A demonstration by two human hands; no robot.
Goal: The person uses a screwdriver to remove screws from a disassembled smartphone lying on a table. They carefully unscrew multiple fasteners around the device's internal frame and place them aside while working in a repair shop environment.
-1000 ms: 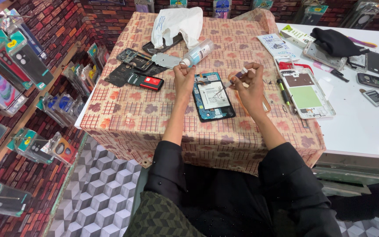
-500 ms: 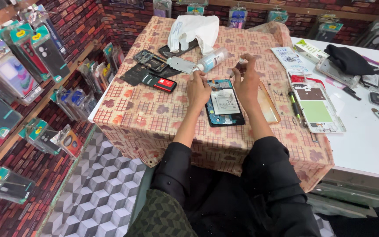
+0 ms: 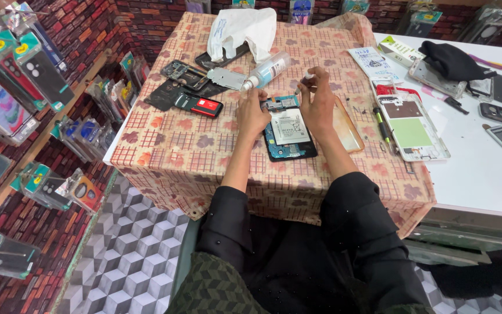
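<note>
Lying face down with its back cover off, the opened phone (image 3: 287, 129) sits near the middle of the cloth-covered bench (image 3: 164, 145), its blue board and white battery exposed. The left hand (image 3: 251, 111) rests on the phone's left edge, fingers curled loosely and pressing down, gripping nothing that I can make out. The right hand (image 3: 318, 100) is over the phone's upper right corner, fingertips pinched shut on a small thin tool (image 3: 305, 78) whose tip points down at the board. Just beyond the hands lies a clear spray bottle (image 3: 266, 71) on its side, next to a white plastic bag (image 3: 241, 29). To the left are dark phone parts (image 3: 184, 81) and a red-labelled battery (image 3: 200, 106). To the right an orange-tinted clear case (image 3: 347, 128) touches the phone, then a white phone frame (image 3: 411, 129).
</note>
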